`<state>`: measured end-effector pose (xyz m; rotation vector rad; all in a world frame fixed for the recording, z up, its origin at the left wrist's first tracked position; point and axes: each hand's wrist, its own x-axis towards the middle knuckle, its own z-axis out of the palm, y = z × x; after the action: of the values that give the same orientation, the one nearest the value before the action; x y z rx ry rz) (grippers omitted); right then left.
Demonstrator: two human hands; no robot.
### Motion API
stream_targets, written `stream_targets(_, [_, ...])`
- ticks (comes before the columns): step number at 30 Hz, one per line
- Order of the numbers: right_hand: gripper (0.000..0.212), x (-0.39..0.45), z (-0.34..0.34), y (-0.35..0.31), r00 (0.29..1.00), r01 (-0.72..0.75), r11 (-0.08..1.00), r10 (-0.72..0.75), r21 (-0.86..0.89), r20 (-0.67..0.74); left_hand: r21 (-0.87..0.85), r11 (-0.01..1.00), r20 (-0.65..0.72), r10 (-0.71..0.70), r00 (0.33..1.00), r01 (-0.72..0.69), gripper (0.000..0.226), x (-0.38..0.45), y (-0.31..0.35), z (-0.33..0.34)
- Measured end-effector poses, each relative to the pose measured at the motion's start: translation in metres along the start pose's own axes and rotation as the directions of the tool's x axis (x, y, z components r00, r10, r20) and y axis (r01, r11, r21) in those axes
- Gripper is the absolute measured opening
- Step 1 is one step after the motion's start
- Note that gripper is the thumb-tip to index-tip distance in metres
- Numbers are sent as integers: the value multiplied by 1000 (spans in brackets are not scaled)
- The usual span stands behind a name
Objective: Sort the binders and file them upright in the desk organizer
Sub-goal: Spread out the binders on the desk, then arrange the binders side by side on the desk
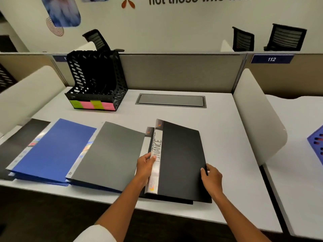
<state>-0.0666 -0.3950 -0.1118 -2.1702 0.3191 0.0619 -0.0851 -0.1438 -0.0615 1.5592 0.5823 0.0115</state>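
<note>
A black binder (180,159) with a silver spine marked FINANCE lies at the desk's front edge, its spine side lifted. My left hand (146,167) grips that spine and my right hand (210,179) holds the binder's right edge. Another black binder lies under it. To the left lie a grey-black binder (108,154), a blue binder (54,149) and a dark one (15,142), overlapping flat. The black mesh desk organizer (97,79) stands at the back left, its slots holding nothing, with green and pink sticky labels (92,104) on its front.
A grey cable hatch (171,100) is set into the desk at the back. Curved white dividers (258,117) flank the desk on both sides. A blue mesh tray (316,142) sits on the neighbouring desk at right. Office chairs stand beyond the partition.
</note>
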Motion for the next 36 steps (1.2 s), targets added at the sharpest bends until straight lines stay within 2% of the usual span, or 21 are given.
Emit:
stream_targets(5, [41,-31,21,-13,997,-45,999,46,-14,57,119,993,26,18,1000,-21,30,-6,-1,-38])
stream_targets(8, [43,-45,31,-23,995,-54,998,56,-32,77,213,974,109,55,992,-78,34,-9,-3,-58])
stream_targets(12, [49,-57,39,-31,991,-71,993,82,-99,108,264,960,263,19,965,-91,47,-11,2,-73])
stream_targets(17, [56,-65,44,-37,981,-40,978,78,-205,180,335,928,339,44,940,-165,58,-23,4,-85])
stream_targets(20, [62,-72,50,-42,990,13,967,23,-254,138,390,884,350,117,930,-258,53,-34,-2,-98])
stream_targets(22, [67,-80,59,-49,993,93,946,-65,-310,98,479,802,350,197,916,-356,55,-38,-9,-113])
stream_targets(24, [72,-89,72,-60,982,187,890,-162,-415,95,620,667,346,242,907,-414,67,-40,-16,-132])
stream_targets(28, [79,-105,107,-93,938,345,764,-306,-546,165,800,392,353,303,885,-454,77,-41,-25,-172])
stream_targets(30, [82,-114,127,-114,910,410,715,-362,-567,202,850,298,329,345,879,-435,78,-43,-27,-196])
stream_targets(32, [84,-122,145,-133,890,448,683,-397,-577,223,880,256,294,365,883,-399,79,-42,-27,-216])
stream_targets(36, [86,-144,189,-176,821,566,630,-491,-532,292,906,291,183,384,905,-307,81,-45,-32,-273])
